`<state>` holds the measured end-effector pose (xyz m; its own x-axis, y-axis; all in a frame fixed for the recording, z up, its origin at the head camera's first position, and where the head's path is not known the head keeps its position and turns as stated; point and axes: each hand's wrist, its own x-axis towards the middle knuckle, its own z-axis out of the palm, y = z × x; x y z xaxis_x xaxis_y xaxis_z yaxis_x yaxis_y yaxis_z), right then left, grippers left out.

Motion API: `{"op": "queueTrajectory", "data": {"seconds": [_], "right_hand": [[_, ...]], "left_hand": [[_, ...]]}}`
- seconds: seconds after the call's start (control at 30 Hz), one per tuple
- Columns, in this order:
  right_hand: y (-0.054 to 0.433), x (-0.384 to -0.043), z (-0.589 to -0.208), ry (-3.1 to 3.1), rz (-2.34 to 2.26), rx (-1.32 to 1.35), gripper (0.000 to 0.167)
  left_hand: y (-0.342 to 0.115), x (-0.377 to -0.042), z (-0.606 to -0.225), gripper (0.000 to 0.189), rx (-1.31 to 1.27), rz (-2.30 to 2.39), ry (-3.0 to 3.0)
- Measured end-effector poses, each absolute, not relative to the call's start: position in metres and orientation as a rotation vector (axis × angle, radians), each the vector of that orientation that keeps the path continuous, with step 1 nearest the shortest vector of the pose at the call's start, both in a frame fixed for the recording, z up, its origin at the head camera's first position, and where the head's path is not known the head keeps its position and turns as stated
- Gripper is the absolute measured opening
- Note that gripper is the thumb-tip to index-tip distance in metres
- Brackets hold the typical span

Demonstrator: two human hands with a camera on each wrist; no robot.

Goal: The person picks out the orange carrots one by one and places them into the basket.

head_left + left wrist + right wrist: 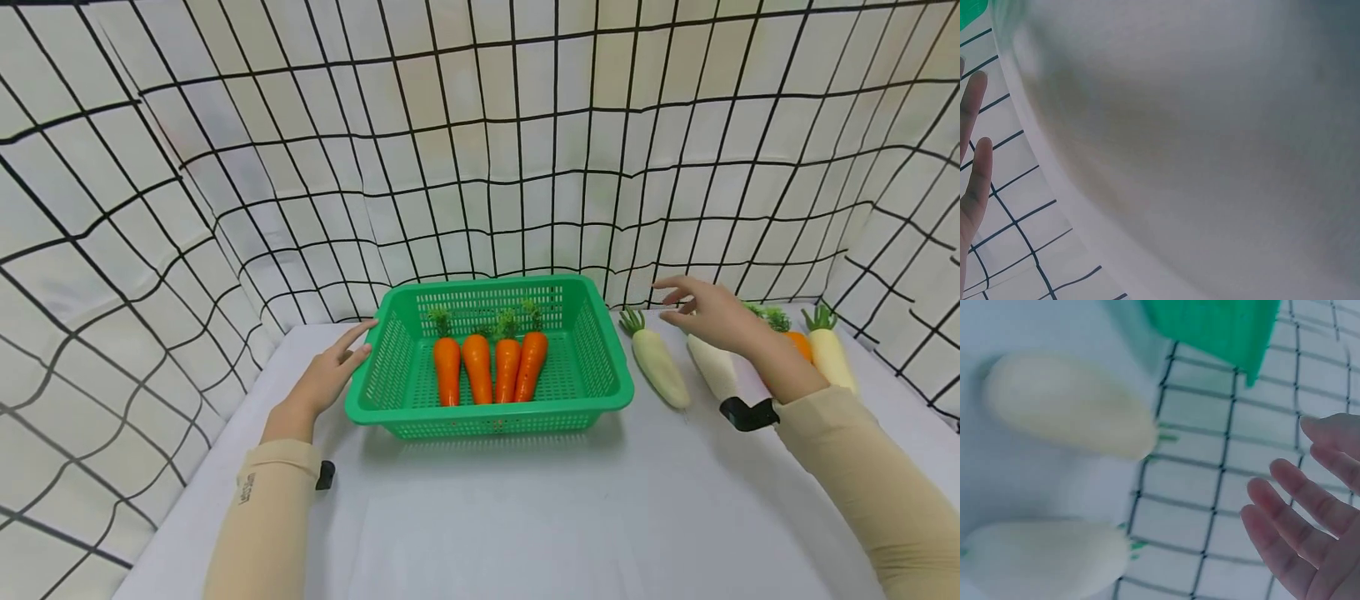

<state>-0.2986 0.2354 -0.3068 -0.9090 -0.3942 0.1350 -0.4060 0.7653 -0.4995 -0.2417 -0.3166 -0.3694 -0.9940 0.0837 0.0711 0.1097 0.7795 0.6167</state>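
A green plastic basket (491, 411) stands mid-table with several orange carrots (477, 367) lying side by side in it. At its left rim is my left hand (330, 375), its fingertips right at the edge and its fingers extended. My right hand (708, 312) hovers with nothing in it, fingers spread and loosely bent, over the white radishes right of the basket. The nearer white radish (660, 367) has a green stem tuft and lies beside the basket. Another white radish (712, 367) lies partly hidden beneath that hand. Two pale radishes (1072, 403) also show in the right wrist view.
Farther right on the white-covered table (487, 517) lie an orange carrot (801, 343), partly hidden by the right arm, and a pale radish with green leaves (828, 358). Black netting (487, 179) over white cloth encloses the back and both sides.
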Motion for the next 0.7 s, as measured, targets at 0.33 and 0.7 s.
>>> {"op": "queueTrajectory", "data": {"seconds": [0.33,0.7], "right_hand": [[0.285,-0.302,-0.342,-2.882,0.918,0.406,0.045],[0.320,-0.300,-0.365,-2.970,0.802,0.151,0.052]], "left_hand": [[-0.316,-0.240,-0.369,0.063,-0.143,-1.033,-2.931],[-0.316,-0.241,-0.370,0.063,-0.130,-1.034,-2.928]]}}
